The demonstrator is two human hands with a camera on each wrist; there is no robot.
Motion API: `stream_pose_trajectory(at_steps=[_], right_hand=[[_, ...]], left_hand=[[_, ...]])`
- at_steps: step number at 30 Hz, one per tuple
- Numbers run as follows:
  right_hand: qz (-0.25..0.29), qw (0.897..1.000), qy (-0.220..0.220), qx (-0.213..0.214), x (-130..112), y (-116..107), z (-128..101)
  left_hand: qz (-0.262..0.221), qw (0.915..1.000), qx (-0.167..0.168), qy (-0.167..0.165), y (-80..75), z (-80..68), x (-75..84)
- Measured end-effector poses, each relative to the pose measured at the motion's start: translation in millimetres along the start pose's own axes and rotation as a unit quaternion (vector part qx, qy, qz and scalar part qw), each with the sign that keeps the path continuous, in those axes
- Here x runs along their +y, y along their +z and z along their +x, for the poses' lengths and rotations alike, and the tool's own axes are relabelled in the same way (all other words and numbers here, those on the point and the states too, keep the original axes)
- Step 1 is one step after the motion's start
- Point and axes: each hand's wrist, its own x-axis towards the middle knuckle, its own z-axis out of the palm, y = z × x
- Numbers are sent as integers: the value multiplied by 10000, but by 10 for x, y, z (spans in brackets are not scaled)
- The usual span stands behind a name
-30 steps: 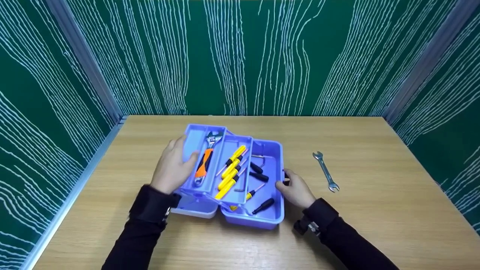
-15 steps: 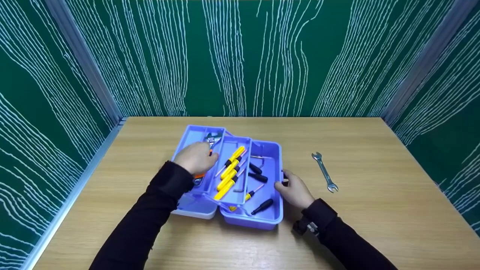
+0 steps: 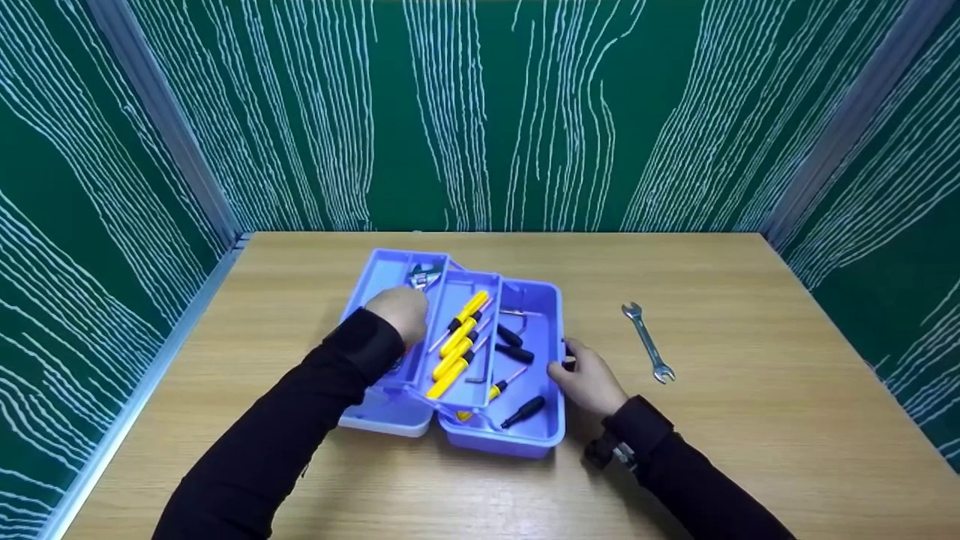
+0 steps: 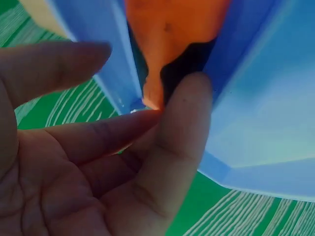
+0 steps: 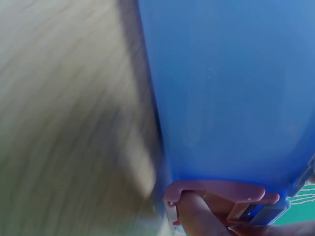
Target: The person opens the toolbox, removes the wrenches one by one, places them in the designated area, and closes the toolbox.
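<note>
- The left hand (image 3: 400,309) is down in the toolbox's (image 3: 551,390) top tray (image 3: 379,271), at about 9 o'clock from the box's middle.
- In the left wrist view its fingers (image 4: 182,128) curl about the orange-and-black handle of the wrench (image 4: 170,29); thumb and fingertips are at the handle's end, so the hand grips the wrench.
- From the head view only the wrench's metal head (image 3: 421,277) shows, poking out past the knuckles toward 12 o'clock; the rest is hidden under the hand.
- The wrench lies in the top tray, along its length.
- The right hand (image 3: 592,382) rests against the box's side wall at 3 o'clock.
- In the right wrist view one finger (image 5: 199,216) presses under the pinkish latch (image 5: 221,192) on the blue wall; the fingers bend at the latch, touching the box. Whether they truly clamp it I cannot tell.
- The middle tray, just beside the left hand at 3 o'clock, carries the yellow screwdrivers (image 3: 459,337).
- The bottom compartment holds black-handled drivers (image 3: 523,410) and an L-shaped key.
- A spanner (image 3: 648,343) lies on the table (image 3: 750,420), well apart from the box at 3 o'clock.
- Green walls (image 3: 480,112) with white lines stand around the table.
</note>
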Motion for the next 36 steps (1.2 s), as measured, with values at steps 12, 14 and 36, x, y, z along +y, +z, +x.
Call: stream_pose_trajectory(at_steps=[12,14,36], right_hand=[[197,9998,-44,22,14,24,23],[173,9998,-38,16,11,22,22],[104,9999,-83,58,0,14,27]], left_hand=[[340,9991,98,218,18,31,0],[306,9995,-12,120,9,33,-8],[-1177,9919,415,-238,-148,-23,-237]])
